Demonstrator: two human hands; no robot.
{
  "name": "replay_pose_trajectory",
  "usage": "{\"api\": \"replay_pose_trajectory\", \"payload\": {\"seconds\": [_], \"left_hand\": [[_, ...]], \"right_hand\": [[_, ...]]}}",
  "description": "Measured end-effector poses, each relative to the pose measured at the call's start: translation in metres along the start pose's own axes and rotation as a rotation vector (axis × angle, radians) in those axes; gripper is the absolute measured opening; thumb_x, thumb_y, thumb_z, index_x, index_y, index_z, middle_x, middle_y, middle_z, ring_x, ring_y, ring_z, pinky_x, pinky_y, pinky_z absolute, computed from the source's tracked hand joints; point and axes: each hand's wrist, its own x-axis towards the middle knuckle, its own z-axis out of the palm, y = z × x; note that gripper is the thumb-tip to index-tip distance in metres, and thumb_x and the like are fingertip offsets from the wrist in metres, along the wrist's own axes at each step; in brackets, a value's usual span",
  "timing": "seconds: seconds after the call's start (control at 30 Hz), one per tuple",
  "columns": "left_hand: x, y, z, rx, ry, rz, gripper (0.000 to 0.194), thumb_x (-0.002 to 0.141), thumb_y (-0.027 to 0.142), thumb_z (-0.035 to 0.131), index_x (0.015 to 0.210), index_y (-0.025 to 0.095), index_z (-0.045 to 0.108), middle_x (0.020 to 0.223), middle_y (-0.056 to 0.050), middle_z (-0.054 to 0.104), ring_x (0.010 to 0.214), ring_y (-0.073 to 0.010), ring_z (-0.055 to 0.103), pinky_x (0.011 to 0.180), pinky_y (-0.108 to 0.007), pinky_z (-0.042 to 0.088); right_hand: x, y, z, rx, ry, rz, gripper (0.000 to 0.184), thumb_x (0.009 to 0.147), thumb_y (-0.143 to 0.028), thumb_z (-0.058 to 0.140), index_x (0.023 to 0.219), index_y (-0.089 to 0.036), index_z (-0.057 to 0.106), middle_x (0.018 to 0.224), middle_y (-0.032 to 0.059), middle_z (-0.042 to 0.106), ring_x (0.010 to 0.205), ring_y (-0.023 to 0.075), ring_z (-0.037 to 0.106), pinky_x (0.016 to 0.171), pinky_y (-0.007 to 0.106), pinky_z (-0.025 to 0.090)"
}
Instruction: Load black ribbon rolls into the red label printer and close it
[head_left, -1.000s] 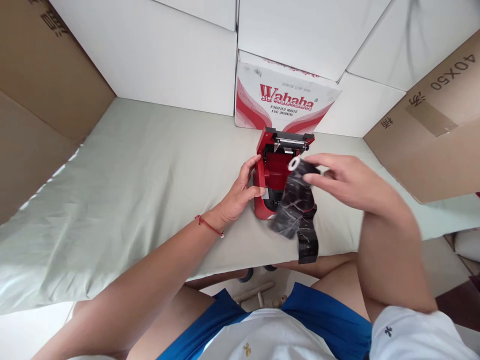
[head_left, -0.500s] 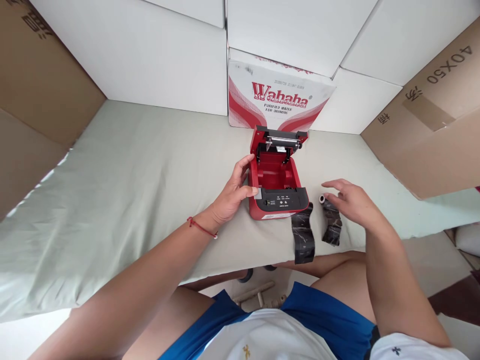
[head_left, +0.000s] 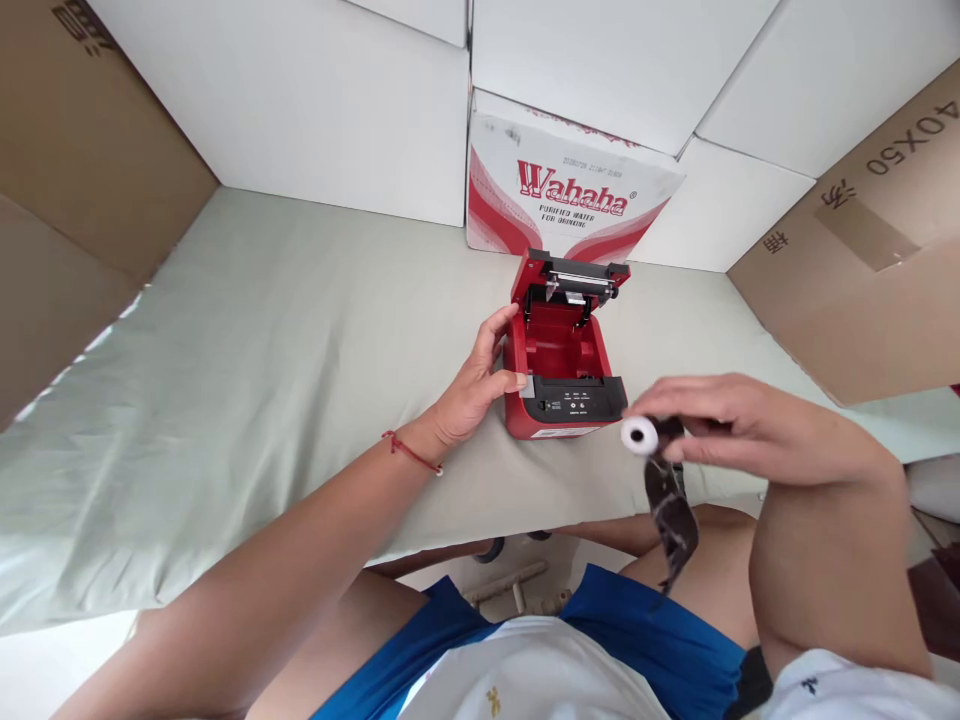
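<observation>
A small red printer (head_left: 562,350) stands on the pale cloth-covered table (head_left: 285,360) with its lid tilted open and its red paper bay bare. My left hand (head_left: 480,385) grips the printer's left side, thumb on its front corner. My right hand (head_left: 735,425) is lifted above the table's front edge, to the right of the printer. It pinches a small roll with a white core (head_left: 640,436). A black, crinkled strip (head_left: 670,515) hangs down from the roll over my lap.
A white and red Wahaha carton (head_left: 570,185) stands right behind the printer. White boxes (head_left: 315,100) line the back of the table. Brown cardboard boxes close in at the left (head_left: 82,180) and right (head_left: 862,260).
My right hand set the roll down on the table right of the printer, then picked it up again and raised it toward me. The left hand stayed on the printer.
</observation>
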Motion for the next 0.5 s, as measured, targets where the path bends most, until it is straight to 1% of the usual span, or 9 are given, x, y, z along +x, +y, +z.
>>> {"api": "replay_pose_trajectory", "payload": {"seconds": [0.1,0.17,0.23,0.27,0.37,0.43,0.5], "left_hand": [[-0.001,0.000,0.001,0.020,-0.002,0.017,0.098,0.085,0.049,0.079,0.172,0.038,0.035,0.188,-0.005,0.035,0.176,-0.0381,0.032,0.149,-0.064,0.024],[-0.003,0.001,0.002,0.058,0.001,0.025,0.097,0.087,0.048,0.077,0.173,0.037,0.034,0.189,-0.006,0.031,0.178,-0.0377,0.026,0.150,-0.064,0.017],[-0.004,0.003,0.002,0.113,0.000,0.042,0.095,0.089,0.047,0.074,0.174,0.036,0.033,0.189,-0.007,0.030,0.179,-0.0379,0.024,0.151,-0.066,0.014],[-0.005,0.004,0.002,0.145,-0.003,0.056,0.093,0.091,0.046,0.072,0.175,0.036,0.033,0.188,-0.007,0.031,0.179,-0.0380,0.024,0.151,-0.066,0.014],[-0.009,0.008,0.004,0.289,0.014,0.131,0.083,0.097,0.043,0.066,0.174,0.036,0.036,0.185,-0.008,0.034,0.177,-0.0372,0.027,0.150,-0.066,0.018],[-0.013,0.012,0.005,0.437,0.053,0.232,0.075,0.101,0.042,0.063,0.172,0.035,0.040,0.180,-0.011,0.038,0.174,-0.0376,0.031,0.148,-0.066,0.024],[-0.016,0.016,0.008,0.589,0.089,0.398,0.068,0.104,0.042,0.061,0.169,0.032,0.044,0.174,-0.014,0.044,0.169,-0.0394,0.036,0.144,-0.068,0.030]], "right_hand": [[0.032,-0.009,-0.006,-0.017,0.174,0.092,0.052,0.105,-0.053,0.065,0.147,-0.027,0.078,0.130,0.0059,0.080,0.089,0.0138,0.074,0.082,0.027,0.063],[0.060,-0.011,-0.004,-0.091,0.230,0.171,0.050,0.104,-0.044,0.064,0.149,-0.028,0.077,0.135,0.0023,0.079,0.092,0.0141,0.075,0.085,0.028,0.062],[0.086,-0.013,-0.002,-0.225,0.209,0.233,0.045,0.102,-0.030,0.061,0.144,-0.029,0.079,0.135,-0.0007,0.080,0.100,0.0151,0.075,0.089,0.028,0.060],[0.097,-0.013,-0.002,-0.292,0.176,0.257,0.043,0.101,-0.025,0.060,0.138,-0.029,0.081,0.130,-0.0007,0.081,0.100,0.0157,0.075,0.088,0.028,0.058],[0.123,-0.015,-0.002,-0.406,0.093,0.320,0.036,0.099,-0.019,0.060,0.125,-0.025,0.084,0.114,0.0032,0.082,0.089,0.0175,0.070,0.079,0.029,0.050],[0.135,-0.014,-0.001,-0.467,0.064,0.359,0.037,0.098,-0.018,0.060,0.126,-0.023,0.083,0.113,0.0064,0.082,0.086,0.0185,0.067,0.076,0.030,0.046],[0.144,-0.012,0.001,-0.514,0.024,0.395,0.039,0.095,-0.016,0.061,0.127,-0.020,0.084,0.112,0.0098,0.082,0.083,0.0187,0.065,0.074,0.031,0.044]]}}
